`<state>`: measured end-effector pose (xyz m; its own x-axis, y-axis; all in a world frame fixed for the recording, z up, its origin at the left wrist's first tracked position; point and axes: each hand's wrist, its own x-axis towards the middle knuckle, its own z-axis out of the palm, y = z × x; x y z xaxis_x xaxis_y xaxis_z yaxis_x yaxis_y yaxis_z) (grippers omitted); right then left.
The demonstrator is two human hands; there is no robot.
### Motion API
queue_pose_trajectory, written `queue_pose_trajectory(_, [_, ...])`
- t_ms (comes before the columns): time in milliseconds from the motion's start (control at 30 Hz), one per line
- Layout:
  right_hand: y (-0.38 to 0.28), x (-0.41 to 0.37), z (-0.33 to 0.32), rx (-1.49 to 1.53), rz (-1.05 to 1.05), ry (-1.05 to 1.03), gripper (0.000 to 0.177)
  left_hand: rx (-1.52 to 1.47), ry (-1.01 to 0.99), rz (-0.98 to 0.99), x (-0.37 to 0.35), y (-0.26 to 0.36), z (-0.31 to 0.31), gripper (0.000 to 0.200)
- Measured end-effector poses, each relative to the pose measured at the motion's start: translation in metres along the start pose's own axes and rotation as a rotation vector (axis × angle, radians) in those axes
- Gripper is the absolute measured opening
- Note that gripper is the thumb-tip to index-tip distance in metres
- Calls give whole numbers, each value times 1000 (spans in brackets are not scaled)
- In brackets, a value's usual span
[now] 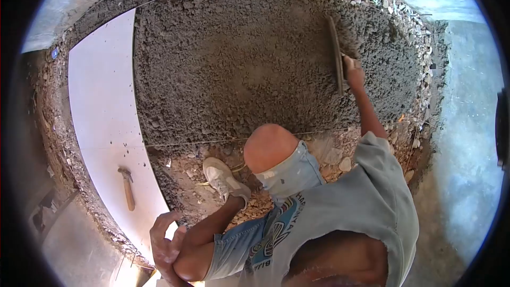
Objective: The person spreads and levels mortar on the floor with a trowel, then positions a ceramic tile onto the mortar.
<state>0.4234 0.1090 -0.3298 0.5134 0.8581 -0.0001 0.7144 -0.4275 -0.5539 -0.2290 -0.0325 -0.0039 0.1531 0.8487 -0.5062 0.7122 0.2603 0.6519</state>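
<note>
Concrete (239,58) lies around the trowel (336,56) clamped in the right hand (355,72); levelling looks under way, and any next stroke would want even pressure. The left hand (166,239), fingers apart, is beside the knee (190,264).

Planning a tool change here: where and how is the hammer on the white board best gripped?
The hammer is probably best taken by its wooden handle, near the free end, from the side of the left hand: it lies on the white board, head away, handle end towards that hand.
</note>
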Motion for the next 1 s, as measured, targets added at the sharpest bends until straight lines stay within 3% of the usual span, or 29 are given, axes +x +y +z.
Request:
queue_pose_trajectory(67, [37,10,-8,-7,33,57,45,2,-15,40,3,-2,-2,32])
queue_pose_trajectory(133, [34,4,-28,-182,116,38,42,0,76,43,-6,-6,-1,32])
queue_pose_trajectory(200, [47,17,-30,-266,314,113,45,59,56,-3,-12,-9,-4,31])
queue_pose_trajectory(300, [-9,4,-27,523,507,269,48,4,60,-49,-20,-15,1,30])
queue_pose_trajectory(400, [-84,-48,-18,396,171,54,43,19,-60,-163,-15,-12,-2,32])
queue_pose_trajectory(433, [-86,-64,6,228,195,-63,39,-6,-39,-168,-14,-12,1,34])
queue_pose_trajectory(467, [-127,-93,32,369,115,-111,34,-29,-15,-162,-10,-10,2,37])
queue_pose_trajectory(500, [-154,-113,57,60,-176,-251,30,-18,-19,-141,-5,-8,2,37])
queue_pose_trajectory(533, [-184,-131,90,278,-162,-288,34,-7,-26,-115,2,-5,1,37])
queue_pose_trajectory(567, [-192,-142,135,100,-610,-121,30,5,-40,-89,9,-2,1,37])
queue_pose_trajectory(600, [-217,-150,162,305,-613,-185,26,25,-43,-52,16,0,1,37])
queue_pose_trajectory(667, [-261,-159,151,513,179,-601,24,66,-54,17,25,4,1,37])
queue_pose_trajectory(767, [-168,-140,141,347,-229,-307,23,51,-88,-32,33,3,-1,40])
queue_pose_trajectory(800, [-129,-127,121,68,-459,-129,26,57,-101,-42,35,2,-2,40])
queue_pose_trajectory(833, [-105,-117,86,307,81,-204,23,44,-127,-43,35,2,-5,38])
queue_pose_trajectory(867, [-86,-107,48,304,151,-166,24,32,-145,-37,36,2,-7,36])
queue_pose_trajectory(900, [1,-87,37,-244,-338,-49,29,20,-153,-31,40,1,-7,34])
queue_pose_trajectory(1000, [62,-60,-45,-43,50,-5,35,2,-139,-31,39,0,-7,34])
